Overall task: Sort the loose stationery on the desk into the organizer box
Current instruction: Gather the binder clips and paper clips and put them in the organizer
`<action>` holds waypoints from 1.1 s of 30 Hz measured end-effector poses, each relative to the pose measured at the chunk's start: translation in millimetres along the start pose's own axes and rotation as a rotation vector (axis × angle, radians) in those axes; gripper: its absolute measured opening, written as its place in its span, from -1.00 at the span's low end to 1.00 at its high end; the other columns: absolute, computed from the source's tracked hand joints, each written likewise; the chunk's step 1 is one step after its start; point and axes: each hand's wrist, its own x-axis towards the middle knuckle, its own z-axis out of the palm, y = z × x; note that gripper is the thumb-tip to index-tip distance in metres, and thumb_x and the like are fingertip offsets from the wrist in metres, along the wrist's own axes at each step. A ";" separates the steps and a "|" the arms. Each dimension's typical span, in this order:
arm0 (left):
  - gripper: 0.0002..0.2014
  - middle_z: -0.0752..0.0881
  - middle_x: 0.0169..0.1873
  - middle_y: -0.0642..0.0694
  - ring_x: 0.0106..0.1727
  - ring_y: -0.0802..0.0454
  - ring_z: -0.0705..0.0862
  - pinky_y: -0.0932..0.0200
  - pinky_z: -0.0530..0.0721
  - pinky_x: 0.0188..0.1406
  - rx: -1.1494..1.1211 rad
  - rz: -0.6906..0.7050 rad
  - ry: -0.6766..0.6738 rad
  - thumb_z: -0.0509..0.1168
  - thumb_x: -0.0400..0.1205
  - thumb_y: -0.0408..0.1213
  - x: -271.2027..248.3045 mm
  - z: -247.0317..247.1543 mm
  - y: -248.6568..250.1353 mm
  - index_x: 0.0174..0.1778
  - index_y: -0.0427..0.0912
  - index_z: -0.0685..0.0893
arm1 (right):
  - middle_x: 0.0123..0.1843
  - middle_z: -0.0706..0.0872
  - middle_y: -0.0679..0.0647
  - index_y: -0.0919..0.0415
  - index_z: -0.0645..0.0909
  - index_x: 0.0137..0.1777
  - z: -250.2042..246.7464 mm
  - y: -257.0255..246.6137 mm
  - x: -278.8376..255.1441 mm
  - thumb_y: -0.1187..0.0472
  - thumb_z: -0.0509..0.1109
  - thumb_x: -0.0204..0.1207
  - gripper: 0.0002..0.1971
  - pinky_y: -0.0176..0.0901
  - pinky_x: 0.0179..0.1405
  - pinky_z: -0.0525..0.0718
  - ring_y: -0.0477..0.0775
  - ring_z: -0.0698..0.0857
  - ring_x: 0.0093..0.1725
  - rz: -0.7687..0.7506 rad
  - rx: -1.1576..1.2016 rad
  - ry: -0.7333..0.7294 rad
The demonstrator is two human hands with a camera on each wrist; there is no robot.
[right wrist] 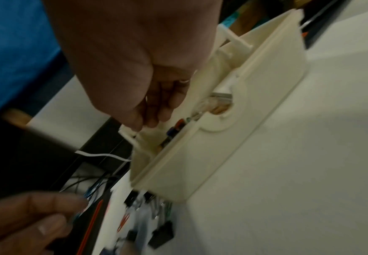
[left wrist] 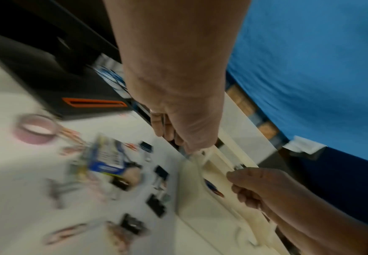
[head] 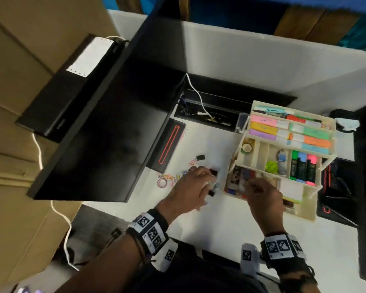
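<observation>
The cream organizer box (head: 304,210) stands open on the white desk, its upper tiers filled with highlighters (head: 283,132). My right hand (head: 254,183) hovers over its lowest front compartment, fingers hanging loosely (right wrist: 150,117) with nothing plainly between them. My left hand (head: 209,182) curls over the loose pile left of the box (left wrist: 200,198). Black binder clips (head: 200,157) (left wrist: 156,205) lie there, one clip (head: 213,172) right at the fingertips. Whether the left hand (left wrist: 169,136) holds one is hidden. A pink tape roll (left wrist: 35,129), coloured paper clips (head: 169,177) and a blue staple box (left wrist: 108,158) lie further left.
A black device with a red outline (head: 167,144) lies behind the pile, beside a tall black panel (head: 114,123). A cable trough with a white cable (head: 199,102) runs along the back. Black gear (head: 336,187) sits right of the box. Bare white desk (head: 220,218) lies near me.
</observation>
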 end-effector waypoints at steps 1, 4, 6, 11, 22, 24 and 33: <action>-0.77 0.62 0.23 0.03 0.19 -0.04 0.57 0.09 0.62 0.16 0.019 -0.085 0.032 0.28 0.67 -0.33 -13.3 -7.5 -14.1 0.21 -0.05 0.70 | -0.19 0.79 -0.04 0.11 0.81 -0.07 4.8 -11.6 -2.3 0.22 0.55 0.58 -0.98 -0.19 -0.24 0.69 0.02 0.74 -0.26 -0.078 -0.009 -0.051; -0.69 0.64 0.17 -0.04 0.17 -0.12 0.61 0.04 0.69 0.09 0.129 -0.346 0.043 0.29 0.59 -0.46 -48.0 -19.6 -49.0 0.18 -0.07 0.72 | -0.19 0.75 -0.14 0.09 0.78 -0.13 32.3 -39.6 -8.0 0.29 0.55 0.57 -0.91 -0.17 -0.28 0.71 -0.10 0.73 -0.30 -0.272 -0.009 -0.210; -0.59 0.65 0.21 -0.05 0.19 -0.15 0.59 0.01 0.72 0.10 0.201 -0.479 0.004 0.30 0.55 -0.46 -64.9 -19.2 -66.5 0.28 -0.03 0.71 | -0.19 0.79 -0.11 0.04 0.76 -0.08 61.1 -53.3 -15.2 0.25 0.55 0.57 -0.92 -0.11 -0.22 0.75 -0.16 0.73 -0.28 -0.336 -0.028 -0.361; -0.62 0.57 0.36 -0.06 0.36 -0.08 0.53 0.10 0.56 0.39 0.266 -0.466 -0.050 0.33 0.62 -0.29 -80.8 -16.1 -88.0 0.38 -0.03 0.64 | 0.09 0.77 -0.05 0.04 0.73 0.15 121.8 -70.6 -45.0 0.13 0.58 0.52 -0.77 -0.10 0.05 0.72 -0.01 0.75 0.00 -0.307 -0.289 -0.643; -0.83 0.59 0.24 -0.04 0.20 -0.05 0.62 0.05 0.71 -0.02 0.073 -0.395 0.048 0.34 0.72 -0.11 -72.8 -12.5 -91.8 0.13 -0.09 0.73 | 0.14 0.62 0.01 0.06 0.66 0.27 122.4 -57.3 -40.6 0.29 0.56 0.51 -0.65 -0.04 -0.04 0.76 0.04 0.72 -0.09 -0.149 -0.213 -0.400; -0.85 0.63 0.20 0.01 0.21 0.00 0.65 0.12 0.71 0.02 0.058 -0.376 0.063 0.34 0.72 -0.10 -70.5 -12.3 -90.6 0.10 -0.05 0.72 | 0.12 0.61 0.02 0.10 0.63 0.26 132.7 -68.6 -32.2 0.25 0.59 0.49 -0.64 -0.05 -0.08 0.75 0.07 0.72 -0.09 -0.193 -0.189 -0.365; -0.88 0.64 0.12 0.05 0.13 0.01 0.70 0.09 0.73 0.12 -0.001 -0.303 0.075 0.38 0.66 -0.21 -71.1 -16.6 -82.0 0.09 -0.03 0.72 | 0.35 0.60 0.23 0.03 0.54 0.45 179.8 -96.4 -7.2 -0.04 0.39 0.63 -0.58 0.07 -0.05 0.82 0.28 0.79 0.10 -0.197 -0.418 -0.408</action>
